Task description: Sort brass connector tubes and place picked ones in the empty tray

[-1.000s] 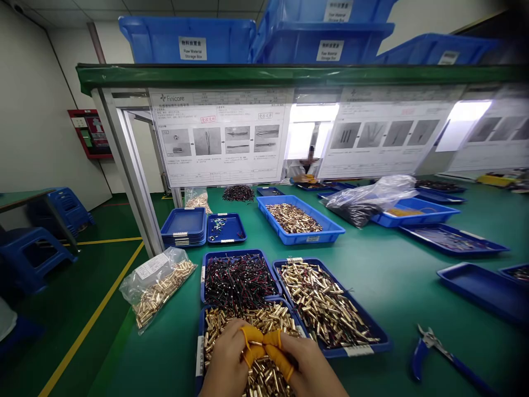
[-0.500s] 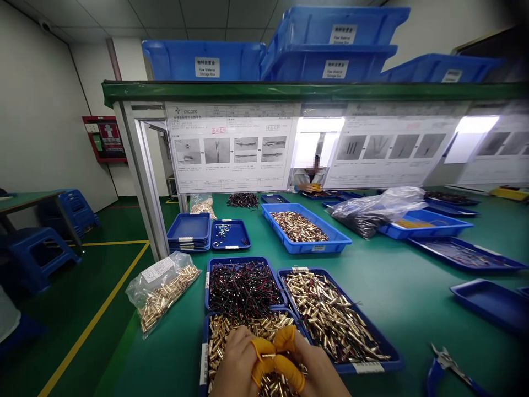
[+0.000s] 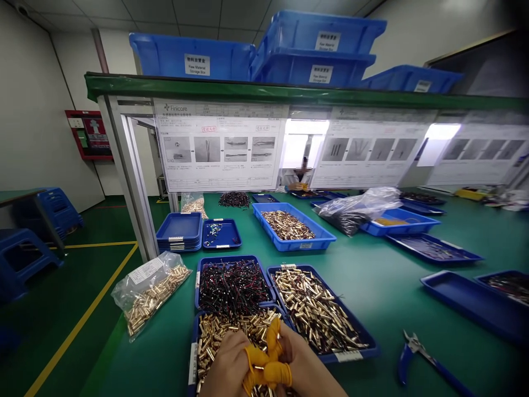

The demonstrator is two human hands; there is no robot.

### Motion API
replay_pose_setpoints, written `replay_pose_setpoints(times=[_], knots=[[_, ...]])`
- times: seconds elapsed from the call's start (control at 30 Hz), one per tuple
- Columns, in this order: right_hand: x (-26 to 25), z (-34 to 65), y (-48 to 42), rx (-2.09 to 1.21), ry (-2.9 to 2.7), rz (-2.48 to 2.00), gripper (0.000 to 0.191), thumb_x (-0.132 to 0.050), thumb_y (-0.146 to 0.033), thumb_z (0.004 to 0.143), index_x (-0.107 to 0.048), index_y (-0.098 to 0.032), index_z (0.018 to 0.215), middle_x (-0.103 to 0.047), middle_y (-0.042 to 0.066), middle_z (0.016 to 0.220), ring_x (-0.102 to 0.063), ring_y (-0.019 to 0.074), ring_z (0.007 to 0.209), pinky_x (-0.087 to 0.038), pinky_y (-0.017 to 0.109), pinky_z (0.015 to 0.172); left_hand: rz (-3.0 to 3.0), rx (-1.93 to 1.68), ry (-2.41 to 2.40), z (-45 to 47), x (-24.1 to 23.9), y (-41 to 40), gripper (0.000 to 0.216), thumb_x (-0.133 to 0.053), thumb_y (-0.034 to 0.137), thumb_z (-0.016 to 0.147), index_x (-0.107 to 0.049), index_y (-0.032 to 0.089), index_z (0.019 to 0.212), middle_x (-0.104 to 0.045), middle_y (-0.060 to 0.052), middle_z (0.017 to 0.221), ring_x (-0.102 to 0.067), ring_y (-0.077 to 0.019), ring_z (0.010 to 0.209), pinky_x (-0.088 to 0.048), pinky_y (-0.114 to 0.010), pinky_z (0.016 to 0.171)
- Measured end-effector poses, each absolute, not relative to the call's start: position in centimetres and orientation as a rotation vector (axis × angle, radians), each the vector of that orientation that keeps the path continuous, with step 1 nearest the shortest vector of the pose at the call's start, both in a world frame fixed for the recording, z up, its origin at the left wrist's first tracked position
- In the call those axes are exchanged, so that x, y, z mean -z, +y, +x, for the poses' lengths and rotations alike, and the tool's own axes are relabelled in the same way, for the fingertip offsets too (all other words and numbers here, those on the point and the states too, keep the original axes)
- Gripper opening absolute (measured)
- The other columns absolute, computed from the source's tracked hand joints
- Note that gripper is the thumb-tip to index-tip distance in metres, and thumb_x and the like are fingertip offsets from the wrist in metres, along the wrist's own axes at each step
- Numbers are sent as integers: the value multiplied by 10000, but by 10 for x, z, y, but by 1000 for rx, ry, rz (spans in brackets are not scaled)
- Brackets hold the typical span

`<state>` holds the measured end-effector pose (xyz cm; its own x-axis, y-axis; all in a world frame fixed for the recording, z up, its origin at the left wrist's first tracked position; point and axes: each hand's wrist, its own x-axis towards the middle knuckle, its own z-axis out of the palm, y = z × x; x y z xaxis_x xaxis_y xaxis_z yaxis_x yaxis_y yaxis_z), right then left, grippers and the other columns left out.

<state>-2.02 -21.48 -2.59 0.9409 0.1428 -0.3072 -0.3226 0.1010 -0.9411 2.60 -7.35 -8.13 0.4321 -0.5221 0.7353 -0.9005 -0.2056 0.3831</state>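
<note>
Both hands are over a blue tray (image 3: 193, 353) of loose brass sleeves (image 3: 215, 336), with yellow-orange finger cots on the fingertips. My left hand (image 3: 229, 361) is closed in a pinch, and a small shiny brass sleeve (image 3: 259, 368) shows between its covered fingers. My right hand (image 3: 300, 358) meets it from the right, its fingers curled in; what they pinch is hidden. Just behind lies a tray of dark red-and-black wire pieces (image 3: 233, 284). To the right, another tray holds brass sleeves with dark wires (image 3: 316, 309).
A clear bag of brass sleeves (image 3: 152, 295) lies left. Blue-handled cutters (image 3: 417, 347) rest at right. Farther back are stacked blue trays (image 3: 178, 227), a blue bin of brass pieces (image 3: 324, 241) and a plastic bag (image 3: 351, 212). A co-worker's hand (image 3: 296, 186) shows behind the instruction sheets.
The view has turned slightly right, so the table things sit farther left. My right hand's fingers have shifted, one now pointing more upward; both hands stay together over the sleeve tray.
</note>
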Motion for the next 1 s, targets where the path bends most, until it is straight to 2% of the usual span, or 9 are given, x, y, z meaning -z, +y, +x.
replay_pose_setpoints(times=[0.07,0.2,0.33,0.4,0.47,0.57,0.7,0.87,1.0], knots=[[23,-22,-215,-329,116,-1410,631,-779,-412,460,-360,-170,865,-464,-71,704,-462,-13,456,-412,91,357,1883,-544,-1232,23,79,-71,281,-259,158,890,-492,149,734,-533,-71,695,-459,-145,676,-336,-253,605],[7,-27,-231,-228,81,-1552,497,-687,-485,568,-397,-156,802,-458,-61,651,-441,-9,503,-386,79,398,2075,-304,-1134,17,69,-68,186,-417,163,837,-547,169,970,-580,-97,930,-492,-193,868,-398,-296,740],[-5,-26,-269,294,441,-1971,407,-593,-475,662,-449,-166,884,-525,-13,688,-468,38,556,-341,125,479,2377,17,-1131,18,57,-73,160,-578,167,713,-595,170,871,-534,-102,1129,-474,-290,999,-419,-404,799],[-5,-20,-279,464,670,-2224,365,-570,-417,699,-463,-187,961,-560,12,743,-475,65,571,-314,153,508,2480,154,-1159,18,50,-75,148,-589,133,688,-603,166,832,-542,-106,1112,-490,-308,985,-426,-444,793],[-2,-11,-277,447,604,-2374,266,-509,-355,749,-507,-198,964,-577,32,808,-488,86,619,-338,178,554,2536,204,-1160,18,44,-76,223,-564,63,670,-600,159,869,-559,-118,1075,-507,-308,980,-429,-449,799],[9,6,-257,235,191,-2460,196,-424,-254,789,-584,-189,884,-573,52,919,-511,121,784,-415,242,723,2509,170,-1129,18,44,-75,294,-519,-1,649,-585,153,891,-580,-114,1029,-534,-275,956,-436,-375,792],[31,25,-230,182,143,-2483,242,-386,-125,770,-606,-136,871,-551,103,965,-494,190,930,-399,363,859,2363,49,-1004,23,58,-71,122,-477,63,711,-537,167,733,-599,-55,844,-536,-194,776,-402,-267,667],[30,27,-232,226,170,-2409,201,-442,-80,726,-613,-159,795,-570,52,912,-514,135,862,-429,282,811,2322,-29,-961,28,69,-69,118,-450,124,773,-510,175,686,-575,-28,760,-483,-158,707,-345,-231,617],[6,-9,-279,379,492,-2251,193,-417,-224,780,-567,-178,893,-593,44,929,-553,103,798,-465,223,711,2374,-33,-1013,34,76,-67,113,-469,216,801,-555,189,732,-605,-32,804,-498,-152,668,-354,-225,588]])
